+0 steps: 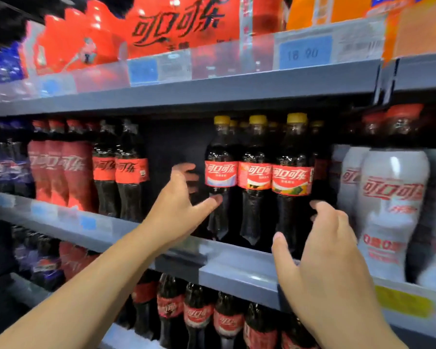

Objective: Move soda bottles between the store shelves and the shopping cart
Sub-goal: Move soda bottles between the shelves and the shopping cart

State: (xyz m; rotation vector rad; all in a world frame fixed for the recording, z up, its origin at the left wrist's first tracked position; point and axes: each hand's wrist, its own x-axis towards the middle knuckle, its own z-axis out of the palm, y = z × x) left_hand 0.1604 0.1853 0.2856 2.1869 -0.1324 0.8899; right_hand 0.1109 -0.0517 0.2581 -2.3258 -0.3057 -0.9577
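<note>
Three dark cola bottles of clear plastic, each with a yellow cap and a red label, stand upright side by side at the front edge of the grey metal middle shelf (237,270): the left yellow-capped bottle (220,177), the middle yellow-capped bottle (254,175) and the right yellow-capped bottle (292,180). More yellow caps show in the row behind them. The left hand (176,205) is released, its fingers spread and reaching into the dark space just left of the left yellow-capped bottle. Its thumb lies across the front of that bottle's lower body, and contact cannot be confirmed. The right hand (330,250) is also released and holds nothing. Its fingers are loosely spread just beside the lower part of the right yellow-capped bottle, and its thumb is over the shelf edge. To the right on the same shelf stand white-sleeved cola bottles with red caps (390,210). To the left stand red-capped dark cola bottles (129,172), then red-sleeved bottles (58,170). The grey upper shelf (212,91) carries red shrink-wrapped multipacks (181,26) and an orange multipack (325,11), and its clear rail holds a blue price tag reading 18 90 (305,52). Below the middle shelf, small red-labelled cola bottles (199,313) stand in a row. The edges of the view are blurred.
</note>
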